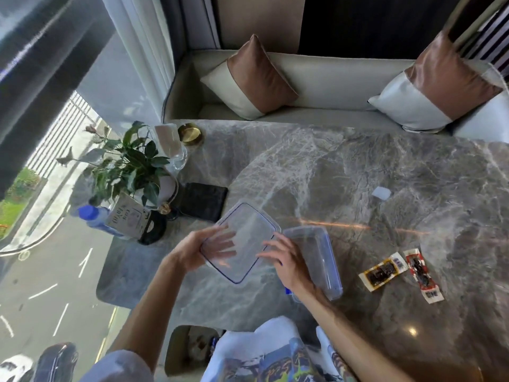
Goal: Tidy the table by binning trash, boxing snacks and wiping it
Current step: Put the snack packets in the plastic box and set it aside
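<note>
My left hand [198, 250] grips a clear plastic lid [245, 232] with a blue seal, held tilted above the grey marble table [358, 188]. My right hand [286, 260] touches the lid's right edge with fingers spread. Just right of it the clear storage box [321, 260] stands on the table, partly behind my right wrist. Two snack packets lie further right: a yellow-edged one [382, 271] and a red one [422, 274]. A small white scrap [381, 193] lies at the far right middle.
A potted plant [129, 166], a blue-capped bottle [92, 216], a card stand [129, 219], a black wallet [202, 201], a glass holder [172, 146] and a gold ashtray [190, 133] crowd the left edge. A sofa with two cushions [253, 78] faces me. A bin [192, 346] sits below the table edge.
</note>
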A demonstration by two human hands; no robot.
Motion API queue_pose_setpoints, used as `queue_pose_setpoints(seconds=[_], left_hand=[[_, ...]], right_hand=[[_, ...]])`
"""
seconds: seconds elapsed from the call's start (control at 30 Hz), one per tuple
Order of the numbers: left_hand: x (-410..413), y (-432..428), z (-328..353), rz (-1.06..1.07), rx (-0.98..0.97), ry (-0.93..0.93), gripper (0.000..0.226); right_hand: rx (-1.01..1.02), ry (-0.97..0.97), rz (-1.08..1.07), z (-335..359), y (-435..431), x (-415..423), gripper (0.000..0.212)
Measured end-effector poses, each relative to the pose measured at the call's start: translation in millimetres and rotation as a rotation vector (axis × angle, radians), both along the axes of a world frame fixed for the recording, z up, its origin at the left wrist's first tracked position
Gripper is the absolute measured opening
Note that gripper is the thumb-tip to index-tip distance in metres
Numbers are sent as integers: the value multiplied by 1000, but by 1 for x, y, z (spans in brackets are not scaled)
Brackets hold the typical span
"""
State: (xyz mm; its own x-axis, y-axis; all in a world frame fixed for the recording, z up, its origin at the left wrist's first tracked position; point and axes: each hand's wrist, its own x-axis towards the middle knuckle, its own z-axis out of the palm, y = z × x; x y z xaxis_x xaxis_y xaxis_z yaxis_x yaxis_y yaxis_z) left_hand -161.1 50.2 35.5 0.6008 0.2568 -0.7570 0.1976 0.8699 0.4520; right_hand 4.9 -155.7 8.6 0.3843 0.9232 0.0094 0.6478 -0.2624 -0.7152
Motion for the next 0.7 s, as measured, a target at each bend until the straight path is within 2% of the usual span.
queue_pose_setpoints(seconds=[0.07,0.13,0.17,0.23,0.3,0.37,0.47,0.57,0.7], left_hand=[[3,-4,-9,-29,99,72,49],[11,-16,-23,28,184,117,41],[14,-23,-31,69,200,129,40],[18,-38,-47,126,219,152,40],[20,-54,-60,133,265,182,40],[23,-70,-69,127,315,220,39],[31,-95,-77,26,401,299,35],[34,-113,-89,-95,482,425,43],[34,-126,-97,-307,710,612,50]], right_hand=[[-96,-20,-136,-12,-5,-5,46],[-173,-25,-546,-23,-20,-8,48],[-270,-23,-761,-27,-30,-7,56],[-467,100,-1004,-36,-55,1,74],[-512,284,-1043,-47,-75,10,73],[-541,383,-1037,-54,-88,17,58],[-612,387,-1064,-56,-96,17,45],[-616,409,-1061,-56,-102,10,43],[-633,342,-1008,-58,-115,10,42]])
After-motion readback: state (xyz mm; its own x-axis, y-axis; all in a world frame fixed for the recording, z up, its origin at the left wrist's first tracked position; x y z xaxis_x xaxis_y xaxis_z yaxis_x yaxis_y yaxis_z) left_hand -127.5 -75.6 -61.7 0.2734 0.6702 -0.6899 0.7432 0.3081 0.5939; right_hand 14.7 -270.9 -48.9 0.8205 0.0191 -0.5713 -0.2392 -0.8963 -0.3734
